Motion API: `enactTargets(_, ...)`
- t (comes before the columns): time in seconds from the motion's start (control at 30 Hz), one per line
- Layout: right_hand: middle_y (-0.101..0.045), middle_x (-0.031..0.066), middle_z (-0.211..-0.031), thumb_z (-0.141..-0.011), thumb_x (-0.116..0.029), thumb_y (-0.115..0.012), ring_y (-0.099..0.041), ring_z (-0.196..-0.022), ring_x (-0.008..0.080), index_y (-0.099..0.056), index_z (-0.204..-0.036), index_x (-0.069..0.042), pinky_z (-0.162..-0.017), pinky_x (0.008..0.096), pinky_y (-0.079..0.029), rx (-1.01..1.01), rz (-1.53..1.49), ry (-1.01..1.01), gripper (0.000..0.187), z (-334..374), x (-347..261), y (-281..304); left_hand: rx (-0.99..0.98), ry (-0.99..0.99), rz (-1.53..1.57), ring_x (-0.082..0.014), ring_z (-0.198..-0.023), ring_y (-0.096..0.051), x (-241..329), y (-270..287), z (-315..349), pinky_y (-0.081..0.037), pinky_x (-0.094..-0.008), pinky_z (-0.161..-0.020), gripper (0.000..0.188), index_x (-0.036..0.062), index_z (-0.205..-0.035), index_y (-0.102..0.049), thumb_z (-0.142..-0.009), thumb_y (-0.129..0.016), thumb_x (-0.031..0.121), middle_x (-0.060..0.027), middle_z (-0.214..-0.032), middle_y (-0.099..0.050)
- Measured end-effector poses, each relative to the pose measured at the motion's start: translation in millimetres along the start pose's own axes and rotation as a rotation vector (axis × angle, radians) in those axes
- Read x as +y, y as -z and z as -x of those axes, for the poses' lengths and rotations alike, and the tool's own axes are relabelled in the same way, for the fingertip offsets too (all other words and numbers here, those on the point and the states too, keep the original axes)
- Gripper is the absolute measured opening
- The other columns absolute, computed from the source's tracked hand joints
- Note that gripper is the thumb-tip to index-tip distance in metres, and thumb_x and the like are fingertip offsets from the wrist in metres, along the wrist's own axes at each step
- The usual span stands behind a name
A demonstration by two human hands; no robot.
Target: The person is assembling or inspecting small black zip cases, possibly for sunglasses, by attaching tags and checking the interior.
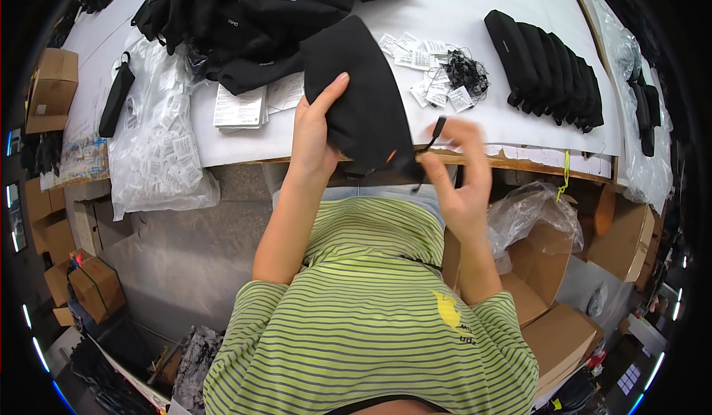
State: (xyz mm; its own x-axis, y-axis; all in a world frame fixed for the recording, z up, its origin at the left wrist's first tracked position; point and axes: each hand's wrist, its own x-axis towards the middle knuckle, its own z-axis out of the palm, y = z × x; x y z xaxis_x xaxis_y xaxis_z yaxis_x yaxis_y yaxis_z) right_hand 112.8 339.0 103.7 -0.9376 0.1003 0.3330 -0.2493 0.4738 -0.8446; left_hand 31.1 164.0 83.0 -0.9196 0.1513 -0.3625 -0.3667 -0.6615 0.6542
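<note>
My left hand is closed on a black fabric pouch, thumb across its upper face. The pouch is held up at the table's front edge, tilted, with a small orange mark near its lower right end. Beside that end is my right hand, its fingers bent and partly smeared by motion. A short black strap sticks up between its thumb and fingers, joined to the pouch's end. To the right lie several white tags and a tangle of thin black strings.
Several black pouches stand in a row at the right. A heap of black pouches lies at the back left, near a stack of white printed papers. A clear bag of tags hangs over the front edge. Below right are cardboard boxes.
</note>
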Motion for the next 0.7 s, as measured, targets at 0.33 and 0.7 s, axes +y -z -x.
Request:
enactTargets(0.33, -0.059, 0.0073, -0.097, -0.059, 0.005, -0.069, -0.059, -0.082, 0.0231, -0.066, -0.112, -0.019, -0.069, 0.0324, -0.049, -0.315, 0.316, 0.312, 0.058, -27, -9, 19, -0.224, 0.264, 0.034, -0.0185, -0.108, -0.055, -5, 9, 24, -0.05, -0.0337, -0.083, 0.042, 0.0032, -0.127, -0.045, -0.094, -0.055, 0.027, -0.0085, -0.121, -0.054)
enactTargets(0.7, -0.051, 0.0013, -0.084, -0.058, -0.009, -0.079, -0.046, -0.074, 0.011, -0.073, -0.095, -0.007, -0.062, 0.0212, -0.035, -0.297, -0.323, 0.071, 0.037, -36, 6, 50, -0.6, -0.57, -0.832, -0.0157, -0.076, -0.055, 36, 34, 20, -0.042, -0.0248, -0.07, 0.039, 0.0046, -0.106, -0.067, -0.069, -0.076, 0.013, -0.0051, -0.081, -0.06)
